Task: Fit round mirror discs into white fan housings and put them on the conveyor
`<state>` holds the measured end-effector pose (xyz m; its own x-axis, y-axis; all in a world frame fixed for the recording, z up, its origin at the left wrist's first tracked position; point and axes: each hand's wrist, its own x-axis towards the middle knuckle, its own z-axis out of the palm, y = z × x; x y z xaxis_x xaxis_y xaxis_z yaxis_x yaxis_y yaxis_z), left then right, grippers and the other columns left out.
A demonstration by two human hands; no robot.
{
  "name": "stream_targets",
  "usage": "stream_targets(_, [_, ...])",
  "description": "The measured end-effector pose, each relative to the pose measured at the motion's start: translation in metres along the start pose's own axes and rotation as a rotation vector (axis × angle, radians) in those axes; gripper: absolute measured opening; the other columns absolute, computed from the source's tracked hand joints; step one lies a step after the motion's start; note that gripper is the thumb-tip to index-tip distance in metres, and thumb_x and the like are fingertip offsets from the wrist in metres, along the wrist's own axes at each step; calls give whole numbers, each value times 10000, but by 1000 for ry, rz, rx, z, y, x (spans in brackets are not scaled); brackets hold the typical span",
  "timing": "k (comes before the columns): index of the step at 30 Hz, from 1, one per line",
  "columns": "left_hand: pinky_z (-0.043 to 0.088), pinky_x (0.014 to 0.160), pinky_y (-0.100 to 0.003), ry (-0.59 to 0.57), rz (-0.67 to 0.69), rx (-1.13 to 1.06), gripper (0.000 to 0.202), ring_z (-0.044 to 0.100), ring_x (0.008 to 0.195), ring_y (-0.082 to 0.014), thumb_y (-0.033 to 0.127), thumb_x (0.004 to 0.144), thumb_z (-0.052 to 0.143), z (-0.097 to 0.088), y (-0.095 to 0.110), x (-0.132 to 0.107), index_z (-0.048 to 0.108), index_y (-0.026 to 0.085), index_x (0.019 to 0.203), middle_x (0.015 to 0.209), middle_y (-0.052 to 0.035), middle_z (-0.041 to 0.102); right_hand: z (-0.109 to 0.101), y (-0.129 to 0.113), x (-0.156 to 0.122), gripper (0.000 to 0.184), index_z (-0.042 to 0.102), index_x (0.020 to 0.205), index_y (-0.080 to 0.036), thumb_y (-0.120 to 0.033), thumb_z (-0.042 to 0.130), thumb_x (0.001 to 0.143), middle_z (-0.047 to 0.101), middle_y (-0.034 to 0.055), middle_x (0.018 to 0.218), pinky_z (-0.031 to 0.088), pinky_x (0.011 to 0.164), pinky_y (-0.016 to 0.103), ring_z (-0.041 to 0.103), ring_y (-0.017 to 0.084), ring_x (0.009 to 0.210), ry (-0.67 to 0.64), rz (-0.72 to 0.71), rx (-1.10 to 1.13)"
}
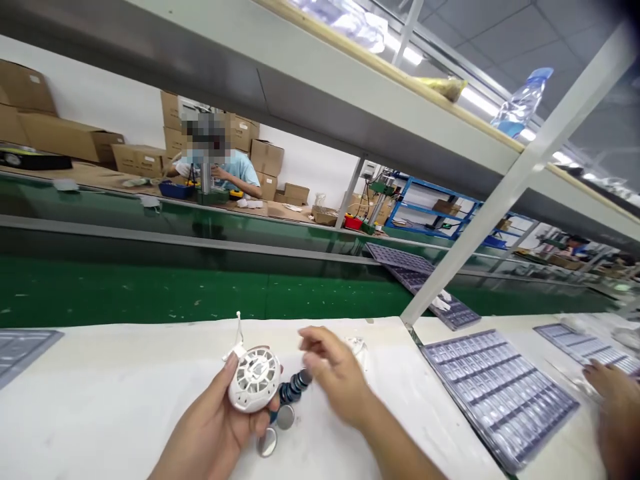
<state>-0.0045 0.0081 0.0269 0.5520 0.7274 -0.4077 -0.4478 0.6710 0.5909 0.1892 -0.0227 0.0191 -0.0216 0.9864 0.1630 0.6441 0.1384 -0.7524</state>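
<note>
My left hand (210, 420) is shut on a round white plastic housing with a slotted grille (255, 379), and a thin white wire (239, 331) rises from its top edge. My right hand (333, 373) is blurred and hangs just above the bench, with nothing visible in it. Between my hands, a row of dark blue discs (293, 388) lies tilted on the bench. Two silver discs (285, 417) (267, 442) lie just below that row, close to my left hand.
A large blister tray of small parts (500, 400) lies to the right on the white bench (125, 353). A neighbouring worker's hand (617, 407) rests near another tray. Beyond the bench run a green conveyor belt (150, 293) and a metal shelf (350, 113).
</note>
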Motion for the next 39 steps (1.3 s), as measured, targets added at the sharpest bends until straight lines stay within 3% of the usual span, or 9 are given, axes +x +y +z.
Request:
stream_targets(2, [483, 567, -310, 39, 16, 4, 477, 571, 580, -186, 534, 864, 569, -1, 4, 0, 602, 181, 1184, 785, -66, 707, -20, 21, 5, 272, 597, 1160, -240, -194, 437, 945, 616, 47, 1019, 483, 825, 326, 615, 196, 918, -36, 61, -142])
stream_targets(4, [459, 547, -287, 41, 22, 20, 490, 537, 548, -164, 570, 857, 557, -1, 5, -1, 615, 181, 1150, 779, -62, 709, -30, 35, 6, 261, 643, 1074, -236, -137, 524, 863, 612, 45, 996, 463, 813, 340, 611, 216, 905, -108, 87, -208])
stream_targets(9, [404, 542, -271, 11, 48, 129, 535, 410, 470, -129, 643, 868, 458, -1, 4, -2, 666, 158, 957, 615, -53, 663, -17, 38, 7, 185, 633, 900, -211, -87, 540, 799, 620, 33, 911, 414, 759, 304, 593, 212, 849, -179, 108, -316])
stream_targets(15, [427, 590, -314, -17, 58, 175, 473, 447, 472, -144, 638, 857, 478, -7, 0, 4, 613, 186, 883, 640, -54, 670, -11, 36, 14, 168, 560, 798, -185, -134, 438, 902, 616, 53, 748, 395, 683, 312, 584, 218, 721, -61, 173, -302])
stream_targets(18, [418, 559, -323, -20, 77, 184, 406, 471, 453, -145, 569, 866, 535, -6, -3, 3, 570, 213, 1060, 697, -22, 666, -13, 23, 7, 235, 534, 898, -203, -229, 320, 992, 609, 17, 707, 429, 647, 286, 586, 182, 652, -11, 141, -182])
stream_targets(20, [407, 538, -311, -20, 109, 203, 403, 480, 451, -139, 527, 875, 555, -3, -5, 1, 528, 231, 1147, 720, -2, 655, -10, 8, -5, 220, 484, 1045, -220, -340, 301, 1022, 618, -11, 696, 449, 591, 255, 579, 149, 585, -18, 93, 83])
stream_targets(24, [416, 544, -295, -41, 208, 324, 368, 485, 500, -142, 503, 905, 526, 1, -10, -1, 522, 206, 1123, 651, 17, 616, 5, -17, -28, 232, 487, 1023, -224, -449, 500, 969, 619, -16, 668, 431, 512, 222, 535, 115, 524, -36, 33, 665])
stream_targets(29, [461, 595, -336, -72, 258, 466, 395, 530, 563, -169, 531, 916, 485, -1, -13, -1, 495, 216, 1155, 688, 5, 618, 17, -25, -31, 105, 623, 975, -241, -292, 535, 953, 644, -13, 666, 434, 502, 216, 544, 112, 515, -15, -75, 442])
stream_targets(39, [477, 624, -320, -60, 245, 534, 506, 544, 599, -164, 555, 894, 516, -1, -15, -2, 433, 237, 1279, 720, 14, 609, 20, -30, -26, 230, 674, 1015, -262, -142, 503, 919, 734, -18, 737, 519, 625, 203, 666, 133, 623, 97, -248, 199])
